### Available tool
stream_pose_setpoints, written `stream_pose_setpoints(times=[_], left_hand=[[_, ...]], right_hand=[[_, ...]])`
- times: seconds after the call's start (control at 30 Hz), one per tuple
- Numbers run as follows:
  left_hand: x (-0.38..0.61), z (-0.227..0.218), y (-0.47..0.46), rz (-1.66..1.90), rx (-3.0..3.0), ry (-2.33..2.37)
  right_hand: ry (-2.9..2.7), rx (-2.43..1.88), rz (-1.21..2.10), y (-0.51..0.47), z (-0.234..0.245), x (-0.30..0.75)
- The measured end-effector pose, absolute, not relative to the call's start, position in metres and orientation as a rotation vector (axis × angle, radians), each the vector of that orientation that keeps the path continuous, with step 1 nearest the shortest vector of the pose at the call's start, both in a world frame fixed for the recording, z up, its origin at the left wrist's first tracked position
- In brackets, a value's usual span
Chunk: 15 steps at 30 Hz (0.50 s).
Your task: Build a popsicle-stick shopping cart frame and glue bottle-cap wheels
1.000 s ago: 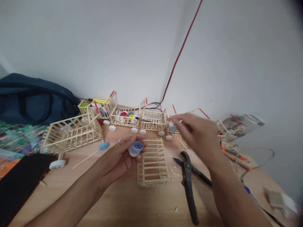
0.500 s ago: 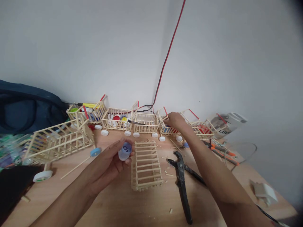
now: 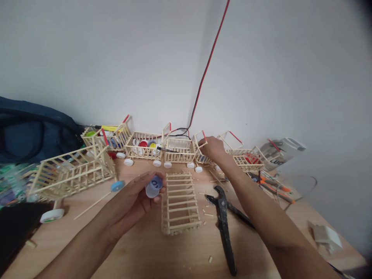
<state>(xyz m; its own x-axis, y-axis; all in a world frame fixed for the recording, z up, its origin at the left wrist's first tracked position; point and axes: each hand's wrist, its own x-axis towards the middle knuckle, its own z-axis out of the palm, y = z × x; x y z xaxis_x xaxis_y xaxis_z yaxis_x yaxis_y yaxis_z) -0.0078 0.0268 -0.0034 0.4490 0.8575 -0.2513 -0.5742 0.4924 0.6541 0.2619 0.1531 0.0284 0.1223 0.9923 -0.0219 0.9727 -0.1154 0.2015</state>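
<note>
Several purple-blue bottle caps or rings, seemingly nested in a small translucent plastic cup [image 3: 151,190], sit in my left hand [image 3: 142,195], its fingers curled around the cup. Just right of that hand, a frame of thin wooden sticks [image 3: 181,209] lies on the table with its rungs upward. My right hand [image 3: 213,149] reaches to the wall side, down into a small stick cart [image 3: 200,158] with a red-tipped handle. Its fingertips are hidden inside the cart, where some blue shows.
More stick carts [image 3: 143,146] with white wheels line the wall, some holding coloured caps. A larger cart [image 3: 72,174] stands left. Black-handled pliers [image 3: 223,228] lie at front right, near stick scraps. A blue bag [image 3: 35,131], orange-handled tools [image 3: 276,184] and a clear container [image 3: 280,153] flank the table.
My right hand has shifted slightly left and lower into the cart, which appears nudged. My left hand keeps its hold on the cup in nearly the same place.
</note>
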Motion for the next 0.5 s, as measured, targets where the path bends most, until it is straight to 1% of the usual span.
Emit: stream_pose_setpoints(times=[0.33,0.5], left_hand=[[-0.009,-0.004,0.026,0.944,0.53,0.612],[-0.01,-0.005,0.027,0.927,0.524,0.615]], right_hand=[[2.138,2.193,0.308,0.142,0.037,0.281],[2.172,2.157,0.292,0.145,0.034,0.29]])
